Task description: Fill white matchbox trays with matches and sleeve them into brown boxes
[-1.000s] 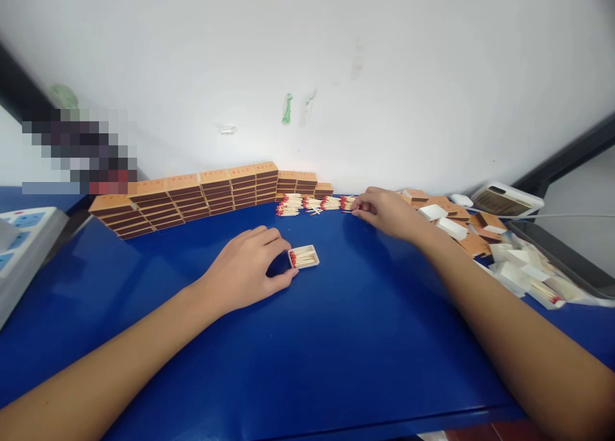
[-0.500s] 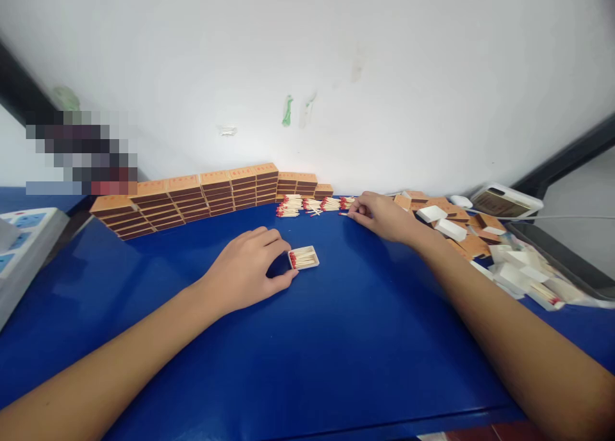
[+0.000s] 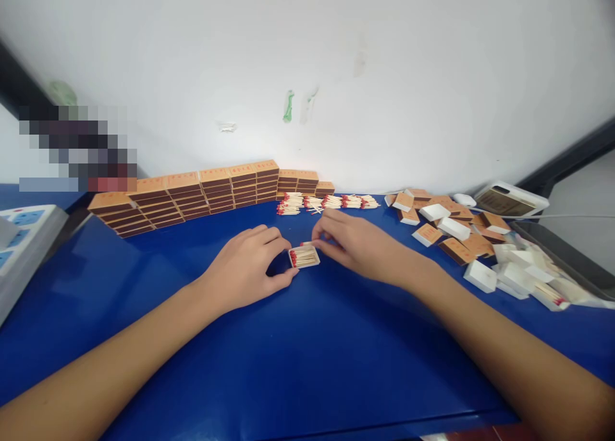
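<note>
Near the middle of the blue table, my left hand (image 3: pixel 254 266) grips the left end of a white matchbox tray (image 3: pixel 314 263) between thumb and fingers. Matches (image 3: pixel 303 256) with red heads lie in the tray, heads toward my left hand. Just beyond the tray's right end is my right hand (image 3: pixel 353 244), its fingertips pinched on a match (image 3: pixel 306 243) whose red head points left above the tray's far edge. Behind the hands, loose matches (image 3: pixel 331 202) lie in several small heaps along the wall.
Stacked matchboxes (image 3: pixel 206 191) line the wall at the back left. To the right lie scattered sleeves and white trays (image 3: pixel 454 228), a phone (image 3: pixel 512 199) and a dark tray (image 3: pixel 567 255). A power strip (image 3: pixel 29 242) sits at the left; a blurred-out person is behind it.
My right hand has moved left and nearer from the match heaps to the tray, carrying a match. My left hand stays on the tray.
</note>
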Demonstrator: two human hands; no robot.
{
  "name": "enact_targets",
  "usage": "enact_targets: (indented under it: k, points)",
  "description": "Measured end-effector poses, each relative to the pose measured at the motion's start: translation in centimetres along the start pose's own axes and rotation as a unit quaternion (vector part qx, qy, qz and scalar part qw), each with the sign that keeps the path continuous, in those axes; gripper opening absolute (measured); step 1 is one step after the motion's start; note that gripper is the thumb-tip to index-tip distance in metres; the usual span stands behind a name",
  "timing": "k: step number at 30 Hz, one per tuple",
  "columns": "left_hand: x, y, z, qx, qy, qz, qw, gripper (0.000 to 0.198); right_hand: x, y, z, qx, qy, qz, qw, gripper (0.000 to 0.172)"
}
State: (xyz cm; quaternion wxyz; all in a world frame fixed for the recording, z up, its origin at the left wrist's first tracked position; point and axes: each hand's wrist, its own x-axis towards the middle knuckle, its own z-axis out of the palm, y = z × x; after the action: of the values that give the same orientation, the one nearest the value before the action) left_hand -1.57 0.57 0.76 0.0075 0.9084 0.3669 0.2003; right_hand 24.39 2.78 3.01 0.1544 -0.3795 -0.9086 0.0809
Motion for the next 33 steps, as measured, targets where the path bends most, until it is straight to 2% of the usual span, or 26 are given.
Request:
enact_targets:
  k: [3, 7, 12, 16, 20, 22, 26, 33]
  points:
    - [-0.1, 0.0, 0.0, 0.002, 0.003, 0.004, 1.0, 0.027, 0.0, -1.5, 0.9, -0.048, -0.024, -0.013, 0.998, 0.01]
    - [-0.1, 0.0, 0.1, 0.004, 0.006, 0.004, 1.0, 0.027, 0.1, -2.1, 1.5, -0.095, -0.026, -0.011, 0.995, 0.018]
    - [0.0, 0.0, 0.1, -0.001, 0.005, 0.002, 1.0, 0.026, 0.0, -2.0, 1.4, -0.078, -0.016, -0.022, 0.997, 0.013]
    - [0.1, 0.1, 0.0, -0.002, -0.001, -0.003, 1.0, 0.028, 0.0, -0.4, 1.3, -0.026, 0.026, -0.006, 0.999, 0.008]
    - [0.0, 0.0, 0.0, -0.005, -0.005, -0.005, 1.0, 0.029, 0.8, 3.1, 2.0, -0.005, 0.107, 0.081, 0.991, 0.006]
    - [0.0, 0.0, 0.0, -0.005, -0.008, -0.007, 1.0, 0.03, 1.4, 4.8, 2.5, 0.002, 0.129, 0.106, 0.986, 0.008]
    - [-0.1, 0.0, 0.0, -0.005, -0.014, -0.012, 1.0, 0.03, 2.6, 6.7, 3.2, 0.01, 0.135, 0.111, 0.984, 0.009]
    - [-0.1, 0.1, -0.1, -0.008, -0.013, -0.011, 1.0, 0.029, 2.7, 6.9, 2.9, 0.02, 0.11, 0.124, 0.986, 0.009]
